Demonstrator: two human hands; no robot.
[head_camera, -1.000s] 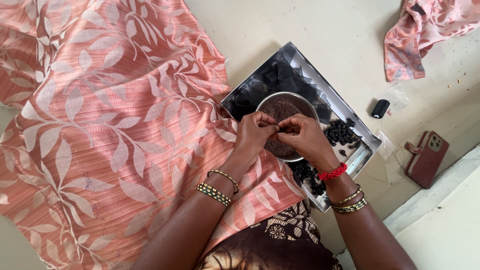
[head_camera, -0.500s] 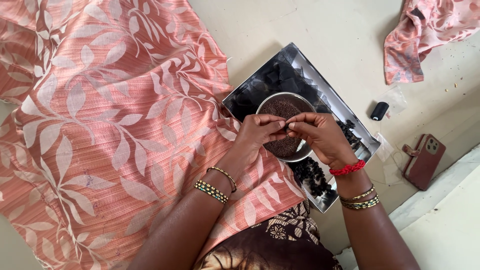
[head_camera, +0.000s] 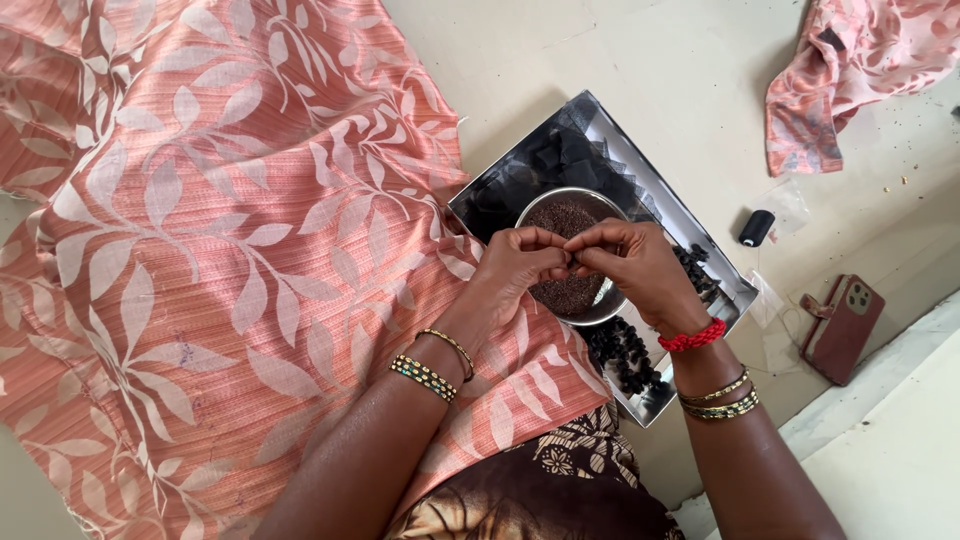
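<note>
Left hand (head_camera: 515, 262) and right hand (head_camera: 632, 258) meet fingertip to fingertip, pinched narrow on something too small to identify, directly above a round steel bowl of tiny dark beads (head_camera: 570, 292). Keeping the pinch low over the bowl seems wise; salmon leaf-print fabric (head_camera: 220, 260) lies leftward.

Floor (head_camera: 640, 60) under cloth (head_camera: 200, 250), tray (head_camera: 655, 395), phone (head_camera: 842, 326)

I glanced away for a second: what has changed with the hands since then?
Hardly anything: the left hand and right hand stay pinched together at the fingertips above the round bowl, having drifted only slightly. Tray, cloth and phone lie as before.
</note>
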